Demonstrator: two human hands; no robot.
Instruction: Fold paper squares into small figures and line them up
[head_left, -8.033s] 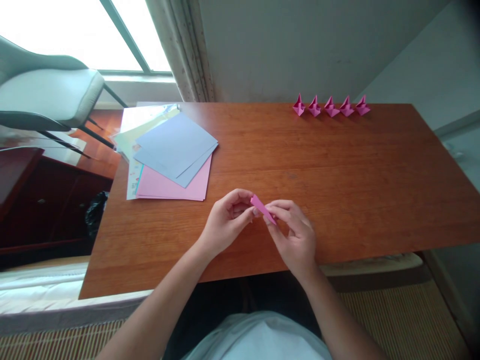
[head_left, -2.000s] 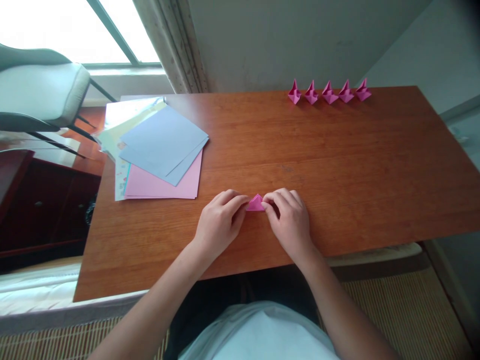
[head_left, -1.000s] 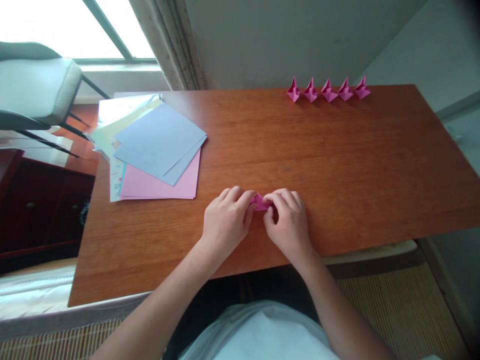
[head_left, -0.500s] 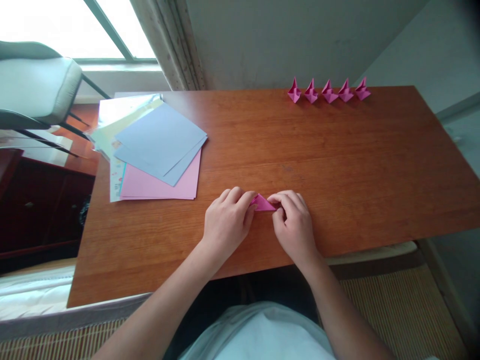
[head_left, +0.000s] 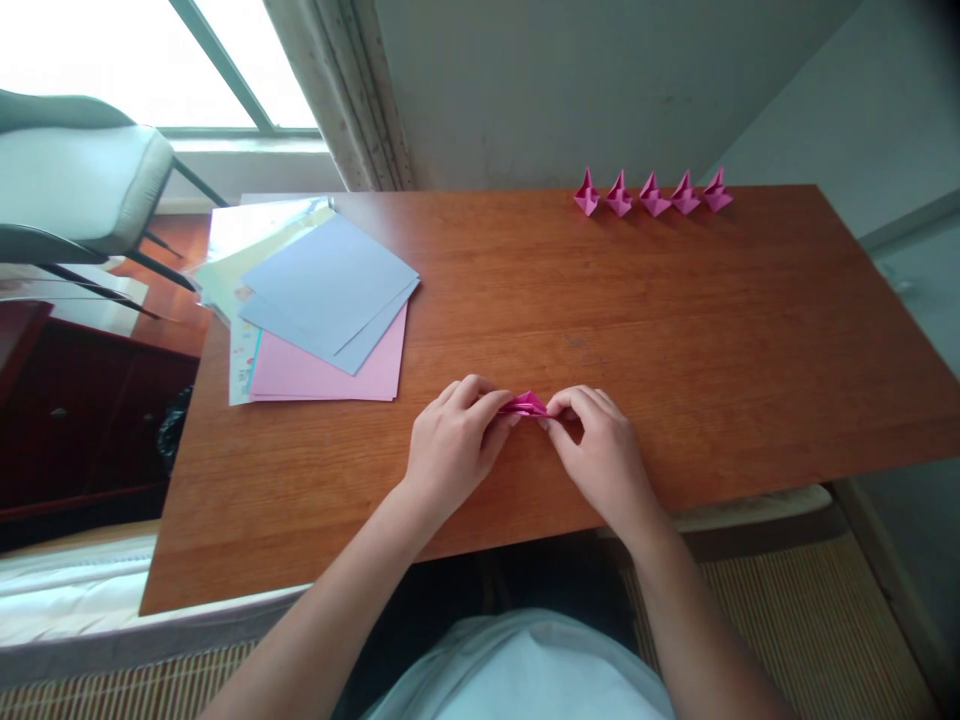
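Observation:
A small folded piece of pink origami paper [head_left: 528,404] is held between my two hands, above the near part of the wooden table [head_left: 495,300]. My left hand [head_left: 456,428] pinches its left end between thumb and fingers. At its right tip, my right hand [head_left: 596,435] closes thumb and forefinger on the paper. The layers look slightly spread, seen nearly edge-on. Both ends are partly hidden by my fingertips.
Several pink origami figures [head_left: 653,195] stand in a row along the table's far edge. On the left lie blue paper sheets [head_left: 334,285] over pink sheets [head_left: 330,382] and clear packets. A pale chair [head_left: 82,180] stands beyond the table's left side, by the window.
The pink paper has tipped from showing a flat triangular face to nearly edge-on, with its layers visible. My right thumb and forefinger have straightened into a pinch at its tip.

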